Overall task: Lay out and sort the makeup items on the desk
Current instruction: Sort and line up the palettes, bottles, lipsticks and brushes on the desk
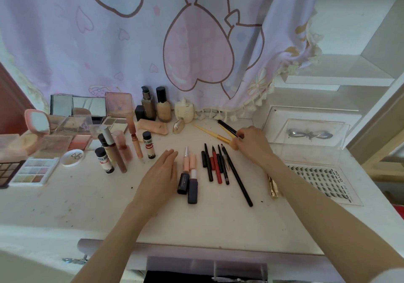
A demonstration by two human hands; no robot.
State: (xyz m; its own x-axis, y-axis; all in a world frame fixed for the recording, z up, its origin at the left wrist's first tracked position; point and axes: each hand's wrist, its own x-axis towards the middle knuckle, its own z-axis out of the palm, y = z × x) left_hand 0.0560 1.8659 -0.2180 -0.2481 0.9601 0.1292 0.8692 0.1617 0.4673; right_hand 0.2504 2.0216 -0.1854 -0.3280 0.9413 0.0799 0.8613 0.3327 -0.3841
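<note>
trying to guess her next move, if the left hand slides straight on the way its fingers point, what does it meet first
Probably the small red-labelled bottle standing just beyond the fingers of the flat left hand, which point up and slightly right. It could instead pass between that bottle and the two lipsticks; depth is hard to judge.

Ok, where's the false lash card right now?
In the head view, the lash card lies flat at the desk's right edge, just right of the right forearm, in front of the clear acrylic box.

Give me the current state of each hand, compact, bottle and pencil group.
Left hand: open, flat beside the lipsticks.
Right hand: pinching a gold-handled brush.
Pink compact: lid open.
Foundation bottles: upright, capped.
Pencils: lying in a row.
</note>
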